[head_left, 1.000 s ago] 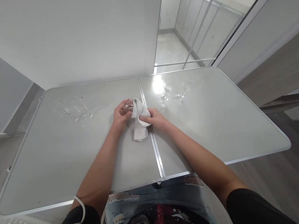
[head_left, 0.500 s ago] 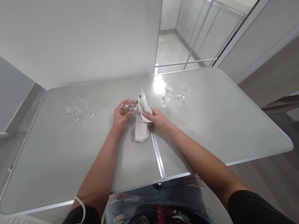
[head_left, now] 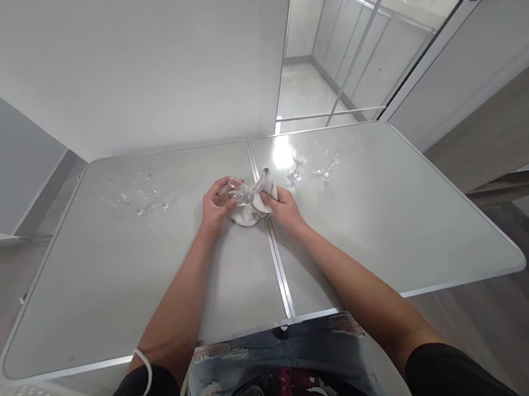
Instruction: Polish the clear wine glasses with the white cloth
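Clear glass (head_left: 239, 192) is over the gray table (head_left: 375, 227), near its middle, with its bowl held in the left hand (head_left: 216, 206). The right hand (head_left: 285, 209) pinches a white cloth (head_left: 265, 191) at its other end.

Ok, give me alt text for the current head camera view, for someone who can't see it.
A person's left hand holds a clear glass by its bowl while the right hand grips a white cloth against its other end, over a pale table. More glasses stand farther back on both sides.
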Motion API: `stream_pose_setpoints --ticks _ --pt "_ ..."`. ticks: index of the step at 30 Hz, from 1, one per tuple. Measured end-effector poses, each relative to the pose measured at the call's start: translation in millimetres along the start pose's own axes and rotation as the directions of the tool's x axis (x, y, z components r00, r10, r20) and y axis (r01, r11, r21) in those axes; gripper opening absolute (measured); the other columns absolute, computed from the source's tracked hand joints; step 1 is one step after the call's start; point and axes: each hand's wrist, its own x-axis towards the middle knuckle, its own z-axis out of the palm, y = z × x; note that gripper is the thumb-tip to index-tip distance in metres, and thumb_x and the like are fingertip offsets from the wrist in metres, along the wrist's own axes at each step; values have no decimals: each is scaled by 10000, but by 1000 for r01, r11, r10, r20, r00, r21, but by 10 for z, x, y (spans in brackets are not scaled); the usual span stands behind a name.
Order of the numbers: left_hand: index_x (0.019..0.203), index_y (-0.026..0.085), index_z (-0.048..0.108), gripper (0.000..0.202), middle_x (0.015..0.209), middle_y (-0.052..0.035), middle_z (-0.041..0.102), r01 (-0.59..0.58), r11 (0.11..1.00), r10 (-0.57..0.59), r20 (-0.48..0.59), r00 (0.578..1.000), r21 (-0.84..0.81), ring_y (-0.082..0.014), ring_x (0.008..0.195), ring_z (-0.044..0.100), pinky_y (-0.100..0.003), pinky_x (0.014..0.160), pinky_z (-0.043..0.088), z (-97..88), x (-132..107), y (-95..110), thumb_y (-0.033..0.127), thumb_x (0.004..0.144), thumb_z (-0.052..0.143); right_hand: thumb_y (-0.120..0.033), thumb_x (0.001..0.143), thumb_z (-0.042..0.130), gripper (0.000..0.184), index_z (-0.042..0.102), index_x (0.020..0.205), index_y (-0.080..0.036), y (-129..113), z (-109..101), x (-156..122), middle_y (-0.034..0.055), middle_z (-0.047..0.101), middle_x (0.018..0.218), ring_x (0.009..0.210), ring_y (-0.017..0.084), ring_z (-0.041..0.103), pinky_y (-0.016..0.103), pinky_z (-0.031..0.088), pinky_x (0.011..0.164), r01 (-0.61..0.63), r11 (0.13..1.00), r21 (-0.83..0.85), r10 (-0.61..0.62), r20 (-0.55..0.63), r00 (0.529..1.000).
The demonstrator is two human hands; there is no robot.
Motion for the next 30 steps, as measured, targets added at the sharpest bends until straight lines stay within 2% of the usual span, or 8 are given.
stream_pose_setpoints --ticks 4,9,13,18,20,22,26,30 --pt "1171 201 670 620 1114 -131 720 -29 999 28 -42 999 -23 -328 1217 641 -432 1015 490 -17 13 -12 457 658 905 -560 833 683 368 655 862 -195 7 -38 25 10 629 791 718 162 551 291 450 686 -73 990 123 81 -60 995" --pt "1182 194 670 648 1181 -155 714 -7 1000 7 -26 1000 -2 -327 1233 630 -432 1021 492 -20 11 -22 480 650 905 -566 830 684 377 660 900 -196 -51 -15 6 23 652 834 756 174 571 301 481 714 -106 980 166 97 64 993" --pt "1198 196 665 651 1230 -165 703 0 1000 0 -21 1000 16 -309 1219 639 -411 1013 502 -21 2 -26 497 667 892 -362 808 685 268 628 1031 -225 -135 -8 -54 2 640 867 780 171 559 293 467 738 89 996 -8 -88 123 989" --pt "1198 201 660 654 1213 -161 705 8 1000 -8 -28 1000 2 -305 1227 634 -382 967 525 -22 -9 -21 468 654 908 -167 698 502 121 582 779 -207 -205 6 -123 6 596 850 791 164 518 285 411 763 296 939 -173 -226 336 914" --pt "1211 199 648 675 1248 -171 686 10 1000 -11 -25 1000 -10 -299 1222 632 -364 922 541 -26 -13 0 496 659 897 -185 680 489 134 543 799 -215 -175 14 -104 -5 563 822 770 159 503 273 409 741 212 969 -124 -173 270 947" --pt "1213 207 635 690 1297 -171 657 5 1000 -6 -41 999 -20 -283 1206 632 -341 879 553 -30 -14 29 525 656 889 -230 697 513 146 489 841 -230 -110 -3 -57 -18 519 797 737 151 478 257 407 699 99 995 -33 -97 50 994" --pt "1182 244 612 692 1374 -137 598 -16 1000 16 -86 996 2 -264 1227 603 -333 877 567 -9 -21 75 513 619 910 -321 750 558 188 398 808 -242 12 -113 41 -18 460 789 707 143 436 247 388 650 30 998 57 -9 -333 943" --pt "1170 244 586 701 1346 -130 607 1 999 1 -45 999 52 -269 1215 602 -382 908 574 43 -30 65 435 596 938 -430 823 533 227 392 828 -252 -23 -136 35 -8 447 793 708 155 446 266 410 637 -6 997 71 13 -103 995"
